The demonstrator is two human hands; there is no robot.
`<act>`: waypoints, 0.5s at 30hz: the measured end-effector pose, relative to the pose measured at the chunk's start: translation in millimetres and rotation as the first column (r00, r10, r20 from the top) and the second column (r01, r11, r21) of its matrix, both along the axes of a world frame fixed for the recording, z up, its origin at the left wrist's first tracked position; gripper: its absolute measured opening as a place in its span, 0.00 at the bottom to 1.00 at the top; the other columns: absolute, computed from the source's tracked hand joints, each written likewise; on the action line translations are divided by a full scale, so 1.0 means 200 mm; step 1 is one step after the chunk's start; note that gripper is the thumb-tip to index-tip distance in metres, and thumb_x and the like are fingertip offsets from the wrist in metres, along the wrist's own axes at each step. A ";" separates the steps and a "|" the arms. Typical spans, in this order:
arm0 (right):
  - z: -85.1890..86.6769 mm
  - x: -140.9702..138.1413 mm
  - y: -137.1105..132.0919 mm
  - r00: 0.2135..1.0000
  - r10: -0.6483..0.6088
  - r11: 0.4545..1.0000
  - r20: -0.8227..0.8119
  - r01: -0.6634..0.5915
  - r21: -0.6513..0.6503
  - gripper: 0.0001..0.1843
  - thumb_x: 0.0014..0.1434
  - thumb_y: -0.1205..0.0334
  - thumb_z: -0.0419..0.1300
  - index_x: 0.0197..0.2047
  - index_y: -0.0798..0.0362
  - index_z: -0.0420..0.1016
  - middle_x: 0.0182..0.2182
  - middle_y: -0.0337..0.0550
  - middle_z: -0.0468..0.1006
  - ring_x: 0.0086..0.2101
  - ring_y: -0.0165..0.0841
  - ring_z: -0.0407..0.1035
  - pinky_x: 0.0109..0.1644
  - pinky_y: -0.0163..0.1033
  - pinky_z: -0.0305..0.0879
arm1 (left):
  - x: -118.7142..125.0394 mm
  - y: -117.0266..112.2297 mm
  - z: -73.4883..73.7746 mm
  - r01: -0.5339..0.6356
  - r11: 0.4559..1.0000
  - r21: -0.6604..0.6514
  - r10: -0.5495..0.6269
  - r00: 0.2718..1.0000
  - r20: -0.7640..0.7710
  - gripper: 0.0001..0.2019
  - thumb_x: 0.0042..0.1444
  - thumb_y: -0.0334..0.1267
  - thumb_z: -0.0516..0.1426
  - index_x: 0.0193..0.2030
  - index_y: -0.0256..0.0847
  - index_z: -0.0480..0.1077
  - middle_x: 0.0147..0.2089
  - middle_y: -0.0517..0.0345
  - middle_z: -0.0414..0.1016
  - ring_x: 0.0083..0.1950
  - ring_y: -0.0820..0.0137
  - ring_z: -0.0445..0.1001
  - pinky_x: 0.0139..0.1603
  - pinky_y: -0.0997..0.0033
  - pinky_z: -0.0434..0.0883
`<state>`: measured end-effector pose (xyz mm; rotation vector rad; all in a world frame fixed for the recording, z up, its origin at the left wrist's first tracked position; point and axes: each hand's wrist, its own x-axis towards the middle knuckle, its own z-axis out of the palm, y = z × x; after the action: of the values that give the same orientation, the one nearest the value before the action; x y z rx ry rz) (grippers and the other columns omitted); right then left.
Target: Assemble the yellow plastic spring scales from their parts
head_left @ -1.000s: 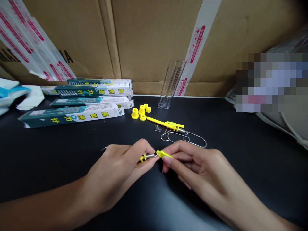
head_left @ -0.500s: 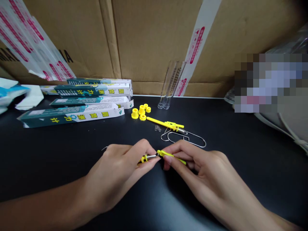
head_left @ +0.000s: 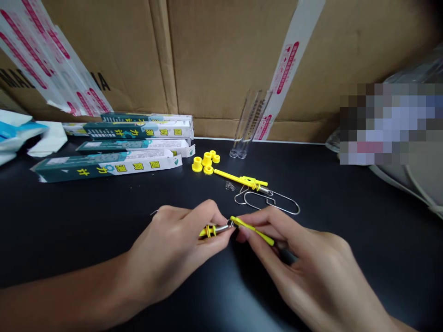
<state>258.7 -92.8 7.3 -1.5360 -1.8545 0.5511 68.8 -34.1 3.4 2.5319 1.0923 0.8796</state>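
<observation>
My left hand (head_left: pixel 180 244) is closed around a yellow plastic rod with a metal spring (head_left: pixel 222 228) sticking out between thumb and fingers; most of the rod is hidden. A wire loop shows at the spring's end. My right hand (head_left: pixel 294 249) pinches a slim yellow plastic piece (head_left: pixel 254 229), its tip right at that loop. Whether the two are hooked together I cannot tell. Beyond the hands lies a similar yellow rod assembly (head_left: pixel 238 178), with large wire hooks (head_left: pixel 289 202) and a small heap of tiny metal parts (head_left: pixel 230 186) near it.
Several yellow caps (head_left: pixel 206 159) sit on the black table (head_left: pixel 214 295). Clear tubes (head_left: pixel 247 124) stand upright before a taped cardboard box (head_left: pixel 221 60). Printed cartons (head_left: pixel 110 165) lie at the left, near white and blue wrapping (head_left: pixel 20 131). A plastic bag (head_left: pixel 411 180) is at the right.
The right-hand yellow piece has tilted, its far end lower and further right. More of the spring's wire loop shows now. The whole view has shifted slightly.
</observation>
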 end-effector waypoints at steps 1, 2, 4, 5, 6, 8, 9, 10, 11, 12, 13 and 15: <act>0.00 0.00 0.00 1.000 0.003 1.000 -0.006 -0.003 -0.013 0.05 0.67 0.65 0.55 0.41 0.47 0.73 0.31 0.36 0.81 0.29 0.32 0.79 0.31 0.32 0.71 | 0.00 0.00 0.00 -0.007 1.000 0.006 0.007 1.000 -0.001 0.04 0.57 0.32 0.63 0.34 0.44 0.72 0.29 0.74 0.82 0.25 0.78 0.79 0.27 0.80 0.67; 0.01 0.00 -0.01 1.000 0.006 1.000 -0.019 -0.006 -0.019 0.05 0.67 0.64 0.56 0.41 0.47 0.73 0.30 0.36 0.81 0.29 0.32 0.78 0.30 0.32 0.70 | 0.00 0.00 0.00 -0.012 1.000 0.010 0.012 1.000 -0.004 0.04 0.56 0.32 0.63 0.34 0.44 0.72 0.29 0.74 0.81 0.24 0.78 0.78 0.27 0.80 0.67; 0.01 0.00 -0.01 0.998 0.009 0.999 -0.057 -0.011 -0.039 0.04 0.66 0.63 0.57 0.41 0.46 0.73 0.29 0.35 0.81 0.27 0.31 0.78 0.28 0.32 0.69 | 0.00 0.00 0.00 -0.021 1.000 0.011 0.022 1.000 -0.011 0.05 0.56 0.32 0.64 0.34 0.44 0.72 0.28 0.75 0.81 0.23 0.78 0.78 0.26 0.80 0.67; 0.02 0.00 -0.01 0.997 0.012 0.998 -0.073 -0.016 -0.058 0.04 0.66 0.63 0.57 0.40 0.47 0.73 0.29 0.35 0.81 0.27 0.31 0.77 0.26 0.32 0.67 | 0.00 0.00 0.00 -0.025 1.000 0.010 0.025 1.000 -0.013 0.05 0.56 0.32 0.64 0.33 0.44 0.72 0.27 0.75 0.80 0.22 0.79 0.77 0.26 0.80 0.66; 0.02 0.00 -0.01 0.996 0.013 0.997 -0.088 -0.020 -0.074 0.04 0.67 0.62 0.57 0.40 0.47 0.72 0.28 0.35 0.80 0.26 0.31 0.76 0.25 0.32 0.66 | 0.00 0.00 0.00 -0.027 1.000 0.009 0.027 1.000 -0.013 0.05 0.56 0.31 0.64 0.33 0.45 0.72 0.27 0.75 0.80 0.22 0.79 0.77 0.25 0.80 0.66; 0.03 0.00 0.00 0.993 0.020 0.992 -0.117 -0.034 -0.119 0.06 0.68 0.62 0.55 0.38 0.47 0.72 0.26 0.34 0.80 0.25 0.30 0.75 0.24 0.32 0.64 | 0.00 0.00 0.00 -0.020 1.000 0.004 0.020 1.000 -0.006 0.05 0.56 0.31 0.63 0.34 0.45 0.72 0.27 0.75 0.80 0.22 0.79 0.77 0.25 0.80 0.66; 0.03 -0.01 0.00 0.992 0.020 0.989 -0.127 -0.038 -0.142 0.06 0.68 0.61 0.55 0.38 0.47 0.72 0.25 0.34 0.79 0.24 0.30 0.75 0.23 0.32 0.64 | 0.00 0.00 0.00 -0.017 1.000 -0.001 0.017 1.000 -0.004 0.05 0.56 0.31 0.63 0.34 0.45 0.72 0.27 0.75 0.80 0.22 0.79 0.77 0.25 0.80 0.66; 0.03 -0.01 0.00 0.991 0.020 0.987 -0.136 -0.041 -0.155 0.07 0.68 0.61 0.55 0.38 0.48 0.72 0.24 0.34 0.79 0.24 0.30 0.74 0.23 0.32 0.63 | 0.00 0.00 0.00 -0.013 1.000 -0.004 0.013 1.000 -0.001 0.05 0.56 0.31 0.63 0.34 0.45 0.72 0.28 0.75 0.80 0.22 0.79 0.77 0.26 0.81 0.66; 0.03 -0.01 0.01 0.990 0.019 0.986 -0.139 -0.042 -0.164 0.06 0.68 0.61 0.55 0.38 0.48 0.72 0.24 0.34 0.79 0.23 0.30 0.74 0.23 0.32 0.63 | 0.00 0.00 0.00 -0.011 1.000 -0.007 0.011 1.000 0.001 0.05 0.56 0.31 0.64 0.34 0.45 0.72 0.28 0.76 0.80 0.23 0.80 0.77 0.26 0.81 0.66; 0.02 -0.01 0.01 0.990 0.018 0.985 -0.139 -0.042 -0.170 0.06 0.68 0.61 0.55 0.38 0.48 0.72 0.24 0.34 0.78 0.23 0.30 0.73 0.23 0.32 0.62 | 0.00 -0.01 0.01 -0.012 1.000 -0.008 0.012 1.000 0.002 0.06 0.56 0.31 0.64 0.34 0.45 0.72 0.28 0.76 0.80 0.23 0.80 0.76 0.26 0.81 0.66; 0.02 0.00 0.01 0.990 0.019 0.985 -0.137 -0.042 -0.170 0.06 0.67 0.60 0.55 0.38 0.47 0.73 0.23 0.34 0.78 0.23 0.30 0.73 0.23 0.32 0.62 | 0.00 -0.01 0.01 -0.013 1.000 -0.009 0.013 1.000 0.002 0.06 0.55 0.31 0.64 0.34 0.45 0.72 0.28 0.76 0.80 0.23 0.80 0.76 0.26 0.82 0.66; 0.02 0.00 0.00 0.991 0.011 0.986 -0.133 -0.033 -0.162 0.06 0.67 0.60 0.56 0.38 0.47 0.73 0.23 0.34 0.78 0.22 0.30 0.72 0.22 0.32 0.61 | 0.00 -0.01 0.01 -0.011 1.000 -0.005 0.011 1.000 0.005 0.06 0.55 0.31 0.64 0.34 0.44 0.72 0.27 0.76 0.79 0.22 0.80 0.76 0.25 0.81 0.65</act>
<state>258.1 -91.9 11.7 -1.5454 -1.7637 0.8132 68.8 -35.3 4.6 2.5205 1.1066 0.8851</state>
